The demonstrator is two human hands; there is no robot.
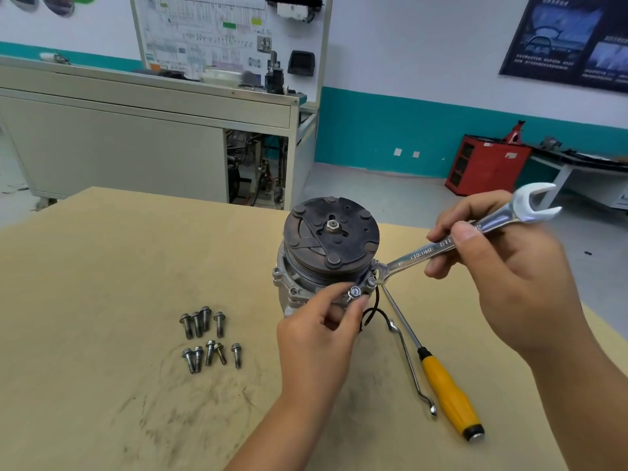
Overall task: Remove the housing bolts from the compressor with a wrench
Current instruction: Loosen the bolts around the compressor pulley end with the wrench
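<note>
My right hand [503, 266] grips the wrench [441, 248] mid-shank, its ring end over a bolt [372, 283] on the flange of the compressor [331, 239], which stands upright on the bench [102, 266]. My left hand [323, 328] pinches that flange. I'd seat the ring fully and turn steadily, bracing against tipping.

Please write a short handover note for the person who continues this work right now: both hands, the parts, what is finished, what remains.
Left hand grips the compressor at its front flange; it stands upright on the table.
Right hand holds the wrench, ring end on a flange bolt.
Done: nine loose bolts lie on the table, left of the compressor.
Left: that flange bolt, and seemingly the bright-headed bolt beside it.
Screwdriver and bent rod lie to the right.
</note>
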